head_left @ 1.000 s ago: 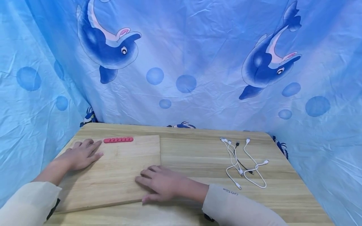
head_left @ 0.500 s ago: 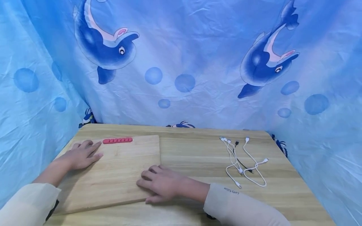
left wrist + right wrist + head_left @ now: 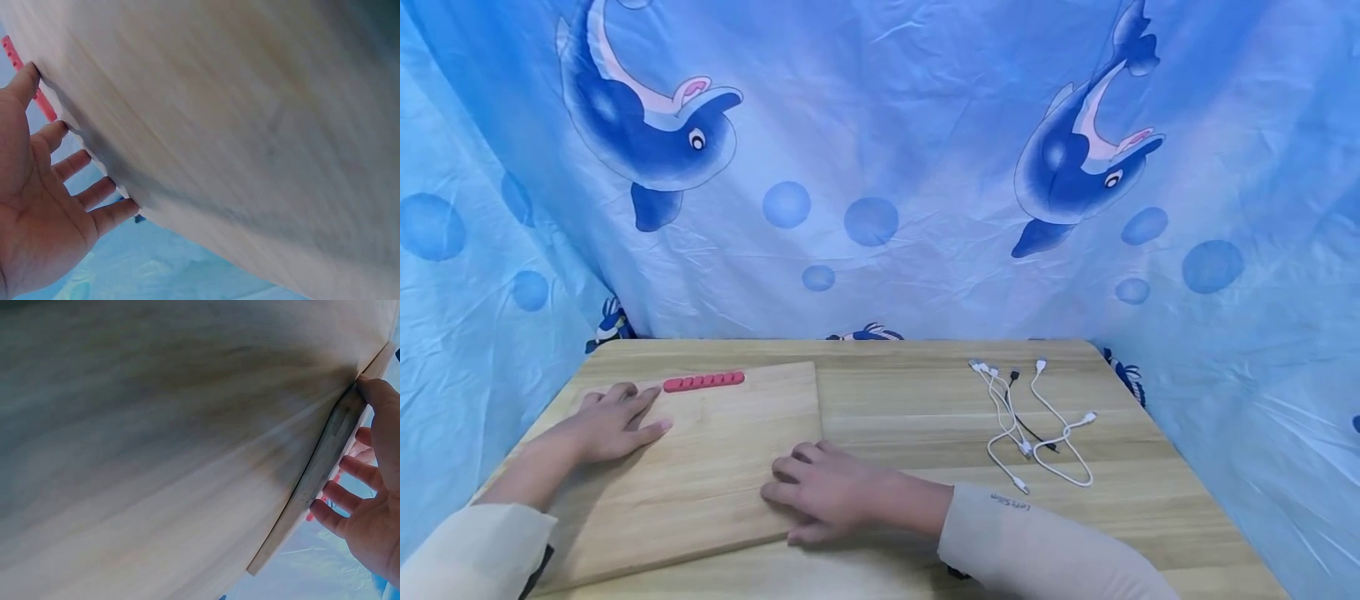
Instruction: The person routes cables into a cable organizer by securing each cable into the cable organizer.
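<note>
A flat wooden board (image 3: 715,475) lies on the left part of the table. On its far edge sits a red notched cable-clip strip (image 3: 703,382). My left hand (image 3: 613,425) rests on the board's left side, fingers spread and the index fingertip close to the strip's left end. At the board's front right corner is my right hand (image 3: 831,492). Its loosely bent fingers rest on the board top, while the thumb (image 3: 375,390) lies at the front edge, by the tabletop. In the left wrist view, the left fingertips (image 3: 128,205) touch the board surface.
Several white USB cables (image 3: 1063,433) and a black cable (image 3: 1041,437) lie loosely on the right part of the wooden table (image 3: 895,400). A blue curtain (image 3: 940,150) with printed dolphins stands behind the table and along both sides.
The head view has shifted a little, so the table and cables appear further left. Both hands stay on the board, the right thumb drawn slightly in.
</note>
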Demonstrator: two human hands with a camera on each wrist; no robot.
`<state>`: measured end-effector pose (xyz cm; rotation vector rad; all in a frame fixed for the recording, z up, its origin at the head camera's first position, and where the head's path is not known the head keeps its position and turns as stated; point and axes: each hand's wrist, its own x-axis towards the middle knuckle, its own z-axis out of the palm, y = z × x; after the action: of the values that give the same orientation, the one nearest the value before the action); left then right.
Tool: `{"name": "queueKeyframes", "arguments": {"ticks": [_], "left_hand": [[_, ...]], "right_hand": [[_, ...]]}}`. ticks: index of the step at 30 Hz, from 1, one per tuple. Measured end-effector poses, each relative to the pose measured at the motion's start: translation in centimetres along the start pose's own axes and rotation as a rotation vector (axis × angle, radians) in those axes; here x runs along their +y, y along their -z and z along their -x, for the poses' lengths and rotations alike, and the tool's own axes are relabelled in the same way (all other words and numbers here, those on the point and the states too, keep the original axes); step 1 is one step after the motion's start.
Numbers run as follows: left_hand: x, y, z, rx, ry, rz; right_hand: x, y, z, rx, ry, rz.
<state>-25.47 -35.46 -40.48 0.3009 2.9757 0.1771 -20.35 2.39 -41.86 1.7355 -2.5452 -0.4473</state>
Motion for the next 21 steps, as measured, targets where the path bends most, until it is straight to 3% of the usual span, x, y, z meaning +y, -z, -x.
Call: {"name": "queueKeyframes", "arguments": {"ticks": [21], "left_hand": [[3.7,0.0,-1.3,-0.017,0.018,-0.001]], "right_hand": [[1.8,-1.2,2.9,0.005,0.001,-0.077]]}}
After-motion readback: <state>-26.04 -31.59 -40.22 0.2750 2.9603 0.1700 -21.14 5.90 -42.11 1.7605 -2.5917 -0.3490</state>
